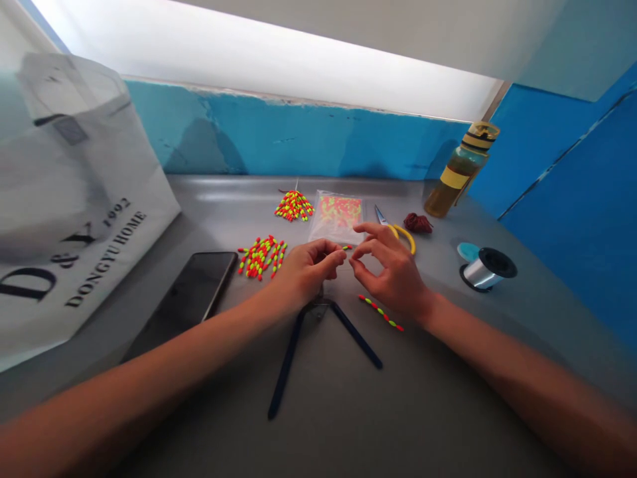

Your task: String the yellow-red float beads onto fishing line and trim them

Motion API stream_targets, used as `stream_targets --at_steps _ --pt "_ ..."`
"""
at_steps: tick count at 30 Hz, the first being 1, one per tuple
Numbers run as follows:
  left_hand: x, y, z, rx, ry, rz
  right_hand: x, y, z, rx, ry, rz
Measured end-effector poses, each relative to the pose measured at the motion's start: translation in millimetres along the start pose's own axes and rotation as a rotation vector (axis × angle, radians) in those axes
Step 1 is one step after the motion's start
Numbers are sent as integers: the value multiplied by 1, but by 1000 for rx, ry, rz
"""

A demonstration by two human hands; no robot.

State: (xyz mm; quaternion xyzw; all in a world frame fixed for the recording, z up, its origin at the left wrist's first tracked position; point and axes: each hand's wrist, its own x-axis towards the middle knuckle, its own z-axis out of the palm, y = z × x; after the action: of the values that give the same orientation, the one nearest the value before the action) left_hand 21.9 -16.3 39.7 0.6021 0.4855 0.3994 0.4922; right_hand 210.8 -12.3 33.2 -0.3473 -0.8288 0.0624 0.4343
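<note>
My left hand (313, 267) is closed in a pinch, thumb against the forefinger. Right at its fingertips shows a small red and yellow-green oval bead (347, 247); I cannot tell whether it is held or lies behind. Facing it, my right hand (391, 269) brings thumb and forefinger together, the other fingers raised. Whatever lies in either pinch is too small to make out. Below the right hand lies a short row of red and yellow-green beads (381, 312). Pliers with dark blue handles (355, 335) rest under the left hand, their jaws partly hidden.
Beyond the hands are bead rows (262, 257), a bead bunch (294, 206), a clear bag of beads (341, 211), yellow-handled scissors (405, 238) and dark red cord (418, 224). A spool (490, 269) and bottle (460, 172) stand right; a phone (186, 299) and white bag (84, 199) left.
</note>
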Motion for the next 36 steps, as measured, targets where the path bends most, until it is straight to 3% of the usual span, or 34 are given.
stream_targets --at_steps 19,29,36 --pt "-1 -2 -1 28 9 -42 -3 4 3 0 -15 -2" --pt "3 -7 -3 43 52 -16 3 0 1 311 -24 399" --pt "5 -16 -6 8 20 3 1 2 3 359 -84 437"
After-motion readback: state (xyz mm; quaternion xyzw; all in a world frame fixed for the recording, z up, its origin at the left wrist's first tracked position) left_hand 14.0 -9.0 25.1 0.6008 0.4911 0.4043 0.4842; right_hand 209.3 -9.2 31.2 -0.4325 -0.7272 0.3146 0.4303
